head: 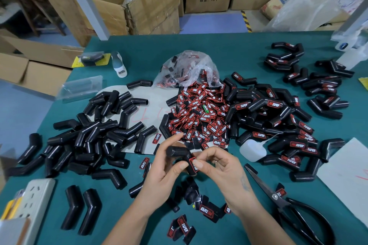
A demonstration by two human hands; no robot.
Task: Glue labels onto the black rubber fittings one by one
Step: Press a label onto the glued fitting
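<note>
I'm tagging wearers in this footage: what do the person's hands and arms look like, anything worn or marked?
Both forearms are bare, no sleeves or gloves in view. The right hand has a thin ring on one finger and a faint dark mark near the wrist. The left hand shows no ring or marking. Nails are short and unpainted.

scissors [286, 203] near right, blades closed | power strip [33, 201] near left | cardboard boxes [139, 4] behind table

Left hand [169, 162] grips a black fitting [180, 154] — right hand [218, 167] presses a label [193, 164] on.
</note>
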